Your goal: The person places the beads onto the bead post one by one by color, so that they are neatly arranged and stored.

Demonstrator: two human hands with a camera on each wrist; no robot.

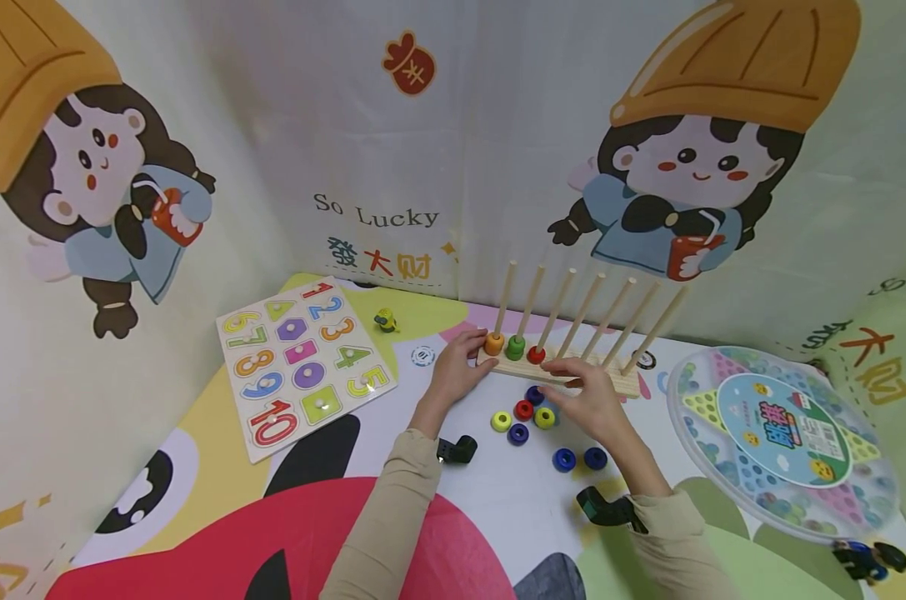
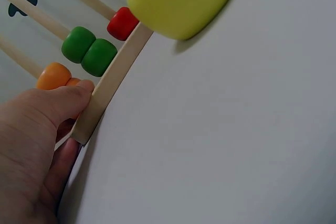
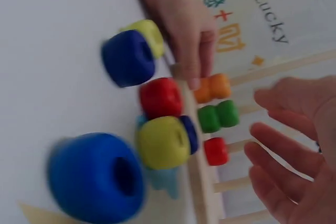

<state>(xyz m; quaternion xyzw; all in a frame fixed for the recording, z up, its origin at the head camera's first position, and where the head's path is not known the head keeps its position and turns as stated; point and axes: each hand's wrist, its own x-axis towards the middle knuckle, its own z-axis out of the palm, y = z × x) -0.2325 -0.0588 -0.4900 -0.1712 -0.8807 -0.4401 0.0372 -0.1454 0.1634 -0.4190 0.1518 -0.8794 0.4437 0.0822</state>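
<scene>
My left hand (image 1: 456, 371) grips the left end of a wooden peg rack (image 1: 628, 384), with the thumb on top of its base in the left wrist view. On the first three pegs sit two orange beads (image 3: 219, 86), two green beads (image 3: 227, 113) and one red bead (image 3: 216, 151). My right hand (image 1: 593, 402) hovers over the front of the rack, fingers spread and holding nothing. Loose on the table near it lie a red bead (image 3: 159, 98), yellow beads (image 3: 160, 144) and several blue beads (image 3: 86, 177).
A number-and-shape puzzle board (image 1: 276, 367) lies at the left, a small yellow-green toy (image 1: 385, 320) beyond it. At the right sit a round marble game board (image 1: 783, 433) and a small dark figure (image 1: 865, 560). A printed curtain (image 1: 490, 167) hangs close behind the rack.
</scene>
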